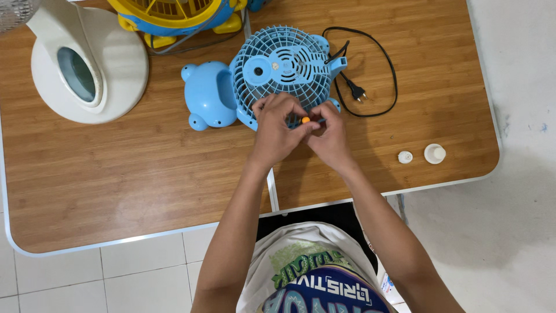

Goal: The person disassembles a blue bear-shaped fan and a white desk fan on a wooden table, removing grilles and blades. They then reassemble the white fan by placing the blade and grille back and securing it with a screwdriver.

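Head view shows two hands over a wooden tabletop [116, 174], meeting at the centre of the frame. I count three fans. One light blue fan [272, 75] lies flat just above the hands, its round grille facing up, and its rounded blue base [208, 95] is to the left of the grille. One yellow and blue fan [174, 14] is at the upper edge and is cut off by the frame. One white fan base [87, 64] with an oval window stands at the upper left, and its top is cut off too.

The left hand [277, 130] is curled, with the fingers closed on the lower rim of the blue grille. The right hand [331, 139] is also curled, with its fingertips pinched together against the left hand. Between the two hands one small orange thing [305, 120] shows; it is too small to say what it is or which hand grips it. The hands hide the lower part of the grille.

One black cord with a plug [359, 90] loops to the right of the blue fan. Two small white round parts [434, 153] lie well apart from the hands, near the right edge of the tabletop.
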